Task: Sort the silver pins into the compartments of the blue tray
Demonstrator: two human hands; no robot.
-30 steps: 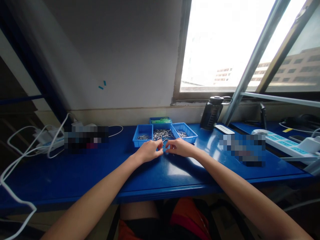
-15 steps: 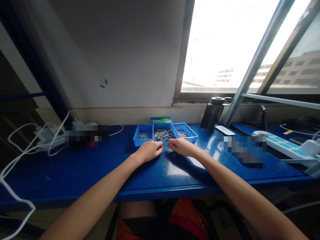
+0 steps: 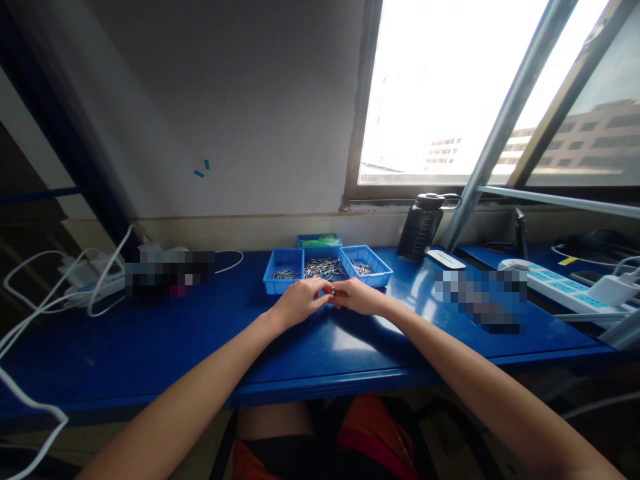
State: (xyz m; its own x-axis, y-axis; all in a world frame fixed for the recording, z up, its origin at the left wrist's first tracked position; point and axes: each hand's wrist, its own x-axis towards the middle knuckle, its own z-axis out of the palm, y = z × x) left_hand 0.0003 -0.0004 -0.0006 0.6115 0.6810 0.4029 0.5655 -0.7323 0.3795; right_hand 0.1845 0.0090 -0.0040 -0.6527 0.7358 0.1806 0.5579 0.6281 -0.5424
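Note:
My left hand and my right hand meet just in front of the blue bins, fingertips pinched together and touching. A small shiny bit shows between the fingertips, too small to name. Right behind my hands lies a heap of thin silvery metal pins. A blue plastic bin at the left holds more thin metal pieces. In another blue bin at the right lie similar pieces. My hands partly cover the front of the heap.
At the back, a small blue bin holds green plastic. Right of it stand a black bottle, a white flat device and a power strip. White cables run along the left of the blue table.
My hands have come together, closing the small gap between their fingertips. The whole view has shifted slightly; the bins stay in place on the table.

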